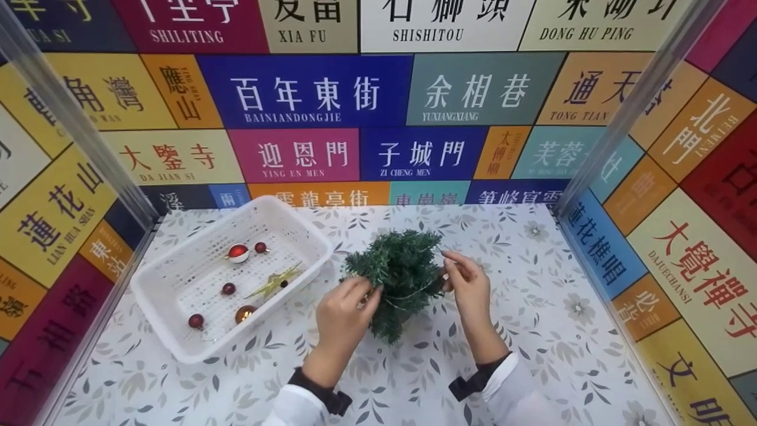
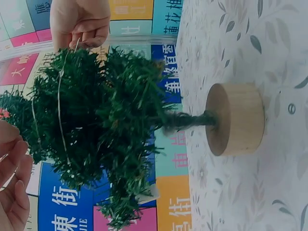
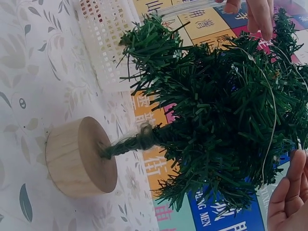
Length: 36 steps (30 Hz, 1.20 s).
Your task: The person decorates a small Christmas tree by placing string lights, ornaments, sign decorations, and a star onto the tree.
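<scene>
I see the tree (image 1: pixel 405 269) standing upright on the desk (image 1: pixel 550 349), between the two hands and to the right of the white basket (image 1: pixel 158 318). A thin wire (image 2: pixel 59 106) passes across its branches. The right hand (image 1: pixel 470 290) has its grip closed on this wire, thumb and fingers together, at the side of the tree. The left hand (image 1: pixel 343 310) is at the opposite side, with bent fingers among the branches; whether its grip has the wire or a twig, I cannot tell, because the needles cover the fingertips. What worries me is the pull: the wooden base (image 2: pixel 243 120) looks small under so wide a top, and no hand holds it, so a strong tug on the wire could, I think, tip the tree or turn it. The wire may also catch in the needles, then kink or break if it is forced. If the right grip becomes loose too early, a loop could slip down. I would also watch the left elbow: a wide swing may knock the basket, where the star (image 1: pixel 275 283) and several baubles (image 1: pixel 196 320) lie.
</scene>
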{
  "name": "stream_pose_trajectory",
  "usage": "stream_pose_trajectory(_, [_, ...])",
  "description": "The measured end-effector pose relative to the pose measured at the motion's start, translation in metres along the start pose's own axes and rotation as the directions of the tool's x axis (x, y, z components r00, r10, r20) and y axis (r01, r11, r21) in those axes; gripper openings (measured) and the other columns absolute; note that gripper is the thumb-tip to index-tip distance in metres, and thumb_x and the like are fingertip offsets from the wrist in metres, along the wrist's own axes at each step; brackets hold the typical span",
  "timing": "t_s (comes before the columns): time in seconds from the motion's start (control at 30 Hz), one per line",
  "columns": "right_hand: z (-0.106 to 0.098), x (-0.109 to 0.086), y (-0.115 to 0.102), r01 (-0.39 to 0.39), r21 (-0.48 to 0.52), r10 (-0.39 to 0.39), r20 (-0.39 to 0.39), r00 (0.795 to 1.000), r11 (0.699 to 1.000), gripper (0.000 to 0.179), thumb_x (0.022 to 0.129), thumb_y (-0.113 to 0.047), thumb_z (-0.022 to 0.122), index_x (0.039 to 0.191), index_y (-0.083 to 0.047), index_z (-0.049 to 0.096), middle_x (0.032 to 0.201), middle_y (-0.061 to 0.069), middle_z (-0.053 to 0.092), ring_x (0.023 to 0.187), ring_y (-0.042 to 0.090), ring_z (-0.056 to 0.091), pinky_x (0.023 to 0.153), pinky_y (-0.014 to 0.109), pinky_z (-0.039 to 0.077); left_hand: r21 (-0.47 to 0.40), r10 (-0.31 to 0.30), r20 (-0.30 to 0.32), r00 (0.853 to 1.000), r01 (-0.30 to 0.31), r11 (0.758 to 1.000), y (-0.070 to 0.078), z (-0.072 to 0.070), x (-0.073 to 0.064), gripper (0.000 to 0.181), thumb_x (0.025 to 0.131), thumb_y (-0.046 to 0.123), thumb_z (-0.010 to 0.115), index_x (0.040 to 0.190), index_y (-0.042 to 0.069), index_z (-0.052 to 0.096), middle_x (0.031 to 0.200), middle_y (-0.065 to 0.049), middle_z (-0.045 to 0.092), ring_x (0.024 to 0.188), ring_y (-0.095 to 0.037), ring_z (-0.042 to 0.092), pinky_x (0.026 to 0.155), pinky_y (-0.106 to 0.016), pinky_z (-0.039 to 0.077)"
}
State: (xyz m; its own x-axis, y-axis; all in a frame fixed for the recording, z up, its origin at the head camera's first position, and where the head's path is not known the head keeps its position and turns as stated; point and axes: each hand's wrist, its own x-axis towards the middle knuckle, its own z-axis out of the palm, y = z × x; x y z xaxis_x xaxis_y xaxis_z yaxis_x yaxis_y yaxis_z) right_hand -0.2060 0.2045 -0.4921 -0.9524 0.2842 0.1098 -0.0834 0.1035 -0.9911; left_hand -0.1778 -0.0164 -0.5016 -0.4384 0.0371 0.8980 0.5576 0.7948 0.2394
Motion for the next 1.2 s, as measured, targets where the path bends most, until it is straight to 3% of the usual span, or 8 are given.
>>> stream_pose_trajectory(0.17, [-0.004,-0.002,0.002,-0.007,0.028,0.007,0.022,1.0,1.0,0.032,0.106,-0.011,0.059,0.133,0.003,0.066,0.079,-0.011,0.068,0.057,0.007,0.056,0.06,0.021,0.052,0.002,0.015,0.02,1.0,-0.015,1.0,0.003,0.005,-0.003,0.02,0.07,0.016,0.095,0.073,0.009,0.077,0.081,-0.003,0.071,0.064,-0.015,0.068,0.057,-0.029,0.056])
stream_pose_trajectory(0.4, [-0.011,-0.006,0.014,-0.058,0.067,0.059,-0.007,0.998,0.996,0.03,0.106,-0.01,0.058,0.13,0.008,0.062,0.076,-0.01,0.069,0.055,0.005,0.055,0.058,0.019,0.051,-0.012,0.06,0.043,0.997,-0.06,0.998,0.011,0.009,-0.006,0.027,0.073,0.02,0.094,0.098,0.014,0.085,0.075,-0.003,0.063,0.06,-0.014,0.056,0.055,-0.026,0.047])
stream_pose_trajectory(0.5, [-0.015,-0.008,0.023,-0.091,0.067,0.092,-0.016,0.996,0.994,0.029,0.106,-0.009,0.058,0.128,0.01,0.061,0.074,-0.01,0.069,0.054,0.005,0.054,0.058,0.018,0.05,0.02,0.092,0.037,0.995,-0.092,0.996,0.015,0.011,-0.008,0.03,0.075,0.021,0.093,0.103,0.016,0.084,0.073,-0.002,0.06,0.059,-0.014,0.053,0.054,-0.026,0.044])
stream_pose_trajectory(0.63, [-0.019,-0.013,0.032,-0.118,0.039,0.119,-0.012,0.993,0.992,0.029,0.106,-0.01,0.058,0.127,0.01,0.061,0.073,-0.011,0.068,0.053,0.004,0.054,0.058,0.018,0.049,0.052,0.097,0.022,0.995,-0.099,0.994,0.019,0.013,-0.011,0.031,0.074,0.023,0.094,0.102,0.018,0.084,0.076,-0.001,0.065,0.063,-0.015,0.057,0.058,-0.026,0.047])
stream_pose_trajectory(0.8, [-0.021,-0.018,0.041,-0.135,-0.016,0.135,0.035,0.99,0.991,0.031,0.106,-0.011,0.058,0.129,0.01,0.06,0.073,-0.011,0.068,0.054,0.004,0.056,0.059,0.017,0.05,0.018,0.088,0.025,0.996,-0.089,0.996,0.021,0.014,-0.015,0.031,0.073,0.024,0.094,0.102,0.017,0.084,0.083,-0.002,0.071,0.069,-0.016,0.062,0.064,-0.027,0.052])
stream_pose_trajectory(1.0, [-0.023,-0.021,0.05,-0.144,-0.082,0.15,0.078,0.986,0.986,0.031,0.106,-0.011,0.058,0.13,0.009,0.059,0.078,-0.006,0.07,0.057,0.004,0.059,0.06,0.018,0.049,0.017,0.104,0.054,0.993,-0.105,0.994,0.018,0.011,-0.018,0.037,0.075,0.027,0.092,0.109,0.017,0.082,0.091,-0.006,0.068,0.074,-0.018,0.058,0.064,-0.029,0.049])
stream_pose_trajectory(1.2, [-0.025,-0.023,0.052,-0.142,-0.101,0.152,0.106,0.983,0.985,0.031,0.107,-0.012,0.057,0.131,0.008,0.059,0.081,-0.003,0.071,0.059,0.005,0.06,0.062,0.018,0.05,-0.006,0.092,0.035,0.995,-0.091,0.996,0.014,0.006,-0.02,0.044,0.07,0.018,0.094,0.112,0.016,0.081,0.099,-0.01,0.067,0.079,-0.019,0.06,0.065,-0.033,0.051])
